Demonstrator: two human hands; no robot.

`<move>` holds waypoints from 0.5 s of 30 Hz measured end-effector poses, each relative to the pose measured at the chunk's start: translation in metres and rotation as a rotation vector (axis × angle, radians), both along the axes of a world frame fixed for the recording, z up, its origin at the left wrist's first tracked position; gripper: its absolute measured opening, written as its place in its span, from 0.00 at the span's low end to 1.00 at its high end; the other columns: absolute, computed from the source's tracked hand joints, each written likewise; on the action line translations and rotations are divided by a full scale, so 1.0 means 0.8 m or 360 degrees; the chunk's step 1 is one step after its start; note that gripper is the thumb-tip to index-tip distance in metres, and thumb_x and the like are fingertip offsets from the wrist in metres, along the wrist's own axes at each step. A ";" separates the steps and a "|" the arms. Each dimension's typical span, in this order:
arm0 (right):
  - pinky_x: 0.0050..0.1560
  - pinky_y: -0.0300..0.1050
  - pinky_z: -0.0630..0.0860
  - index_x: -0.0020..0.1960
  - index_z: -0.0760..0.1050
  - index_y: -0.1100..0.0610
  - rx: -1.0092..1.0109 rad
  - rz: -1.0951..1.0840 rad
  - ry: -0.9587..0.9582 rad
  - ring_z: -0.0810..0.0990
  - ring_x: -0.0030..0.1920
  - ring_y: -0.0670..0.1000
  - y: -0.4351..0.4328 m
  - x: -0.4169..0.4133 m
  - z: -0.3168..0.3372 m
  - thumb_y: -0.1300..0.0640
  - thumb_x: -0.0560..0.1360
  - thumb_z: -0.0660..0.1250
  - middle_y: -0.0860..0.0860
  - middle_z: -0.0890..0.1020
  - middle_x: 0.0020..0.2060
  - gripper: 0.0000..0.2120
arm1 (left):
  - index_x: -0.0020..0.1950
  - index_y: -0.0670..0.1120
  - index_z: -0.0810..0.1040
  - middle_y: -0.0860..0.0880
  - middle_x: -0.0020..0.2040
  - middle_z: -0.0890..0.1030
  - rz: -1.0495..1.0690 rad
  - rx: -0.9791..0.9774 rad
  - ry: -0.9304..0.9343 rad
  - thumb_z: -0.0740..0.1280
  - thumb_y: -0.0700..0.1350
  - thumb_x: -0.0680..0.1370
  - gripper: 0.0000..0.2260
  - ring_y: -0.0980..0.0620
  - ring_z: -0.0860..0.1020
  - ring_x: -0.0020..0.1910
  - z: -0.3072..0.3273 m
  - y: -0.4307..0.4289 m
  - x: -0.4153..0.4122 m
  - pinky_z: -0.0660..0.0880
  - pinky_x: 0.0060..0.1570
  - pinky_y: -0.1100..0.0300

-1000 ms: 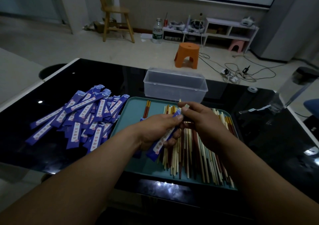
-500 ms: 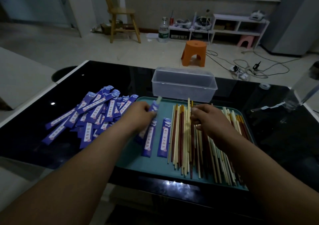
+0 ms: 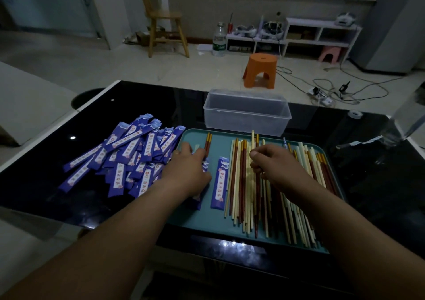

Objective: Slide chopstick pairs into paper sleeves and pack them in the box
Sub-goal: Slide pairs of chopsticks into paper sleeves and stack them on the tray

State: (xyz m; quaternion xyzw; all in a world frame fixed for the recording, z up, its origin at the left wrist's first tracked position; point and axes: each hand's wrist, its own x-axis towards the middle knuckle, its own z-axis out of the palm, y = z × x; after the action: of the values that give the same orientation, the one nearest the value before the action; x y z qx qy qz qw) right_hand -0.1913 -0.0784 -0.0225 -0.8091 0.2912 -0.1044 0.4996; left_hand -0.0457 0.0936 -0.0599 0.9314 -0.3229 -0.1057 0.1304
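1. The loose chopsticks [image 3: 243, 196] are thin sticks, cream and red-brown, lying side by side on a smooth teal tray [image 3: 197, 221]. Their long axes run away from the person.
2. A pile of sleeves [image 3: 128, 159], flat purple paper, lies left of the tray. One sleeve [image 3: 220, 182] lies on the tray, parallel to the sticks.
3. The left hand [image 3: 188, 168] curls over a sleeved pair [image 3: 207, 144], whose gold tips point toward the clear plastic box [image 3: 247, 115].
4. The right hand [image 3: 273, 164] bends its fingers into the loose chopsticks; whether it grips any is unclear.
5. The table [image 3: 379, 184] is glossy black, and an orange stool [image 3: 261, 69] stands beyond it.
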 end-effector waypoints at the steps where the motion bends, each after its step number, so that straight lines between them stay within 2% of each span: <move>1: 0.49 0.47 0.78 0.58 0.78 0.50 -0.0001 0.0004 0.0005 0.83 0.51 0.51 0.001 -0.001 0.000 0.51 0.85 0.62 0.51 0.83 0.49 0.07 | 0.73 0.54 0.69 0.46 0.67 0.65 -0.0003 0.0000 -0.0006 0.68 0.55 0.79 0.23 0.42 0.68 0.68 0.001 0.001 0.001 0.73 0.65 0.45; 7: 0.52 0.49 0.79 0.58 0.78 0.50 -0.0081 0.0009 0.0027 0.82 0.51 0.50 0.000 -0.006 0.004 0.50 0.85 0.61 0.50 0.83 0.49 0.08 | 0.73 0.55 0.70 0.46 0.67 0.67 0.0003 -0.0030 -0.0044 0.69 0.55 0.79 0.23 0.43 0.69 0.67 0.005 0.006 0.006 0.73 0.64 0.48; 10: 0.52 0.52 0.81 0.56 0.78 0.52 -0.0160 -0.0074 0.0090 0.82 0.48 0.51 -0.009 -0.005 0.002 0.52 0.85 0.61 0.51 0.83 0.47 0.08 | 0.73 0.54 0.71 0.48 0.67 0.69 -0.0095 -0.0191 -0.0157 0.67 0.56 0.80 0.21 0.46 0.69 0.68 0.011 -0.007 -0.010 0.72 0.65 0.48; 12: 0.53 0.56 0.82 0.51 0.78 0.52 -0.0209 -0.0117 0.0193 0.83 0.47 0.52 -0.013 -0.005 0.000 0.55 0.85 0.61 0.52 0.83 0.46 0.08 | 0.68 0.52 0.74 0.48 0.65 0.72 -0.0192 -0.0288 -0.0154 0.66 0.55 0.81 0.17 0.47 0.72 0.64 0.015 -0.020 -0.025 0.73 0.63 0.49; 15: 0.50 0.54 0.83 0.46 0.77 0.51 -0.0266 -0.0098 0.0318 0.83 0.45 0.52 -0.015 -0.002 -0.006 0.58 0.84 0.62 0.52 0.82 0.46 0.09 | 0.59 0.51 0.78 0.49 0.56 0.75 -0.0330 -0.0295 -0.0018 0.66 0.53 0.81 0.09 0.48 0.75 0.57 0.017 -0.042 -0.046 0.75 0.57 0.50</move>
State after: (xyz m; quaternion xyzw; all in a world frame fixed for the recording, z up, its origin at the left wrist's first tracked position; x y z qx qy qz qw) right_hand -0.1932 -0.0902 -0.0272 -0.8449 0.3546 -0.0625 0.3957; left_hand -0.0829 0.0599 -0.0463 0.8776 -0.4264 -0.0832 0.2026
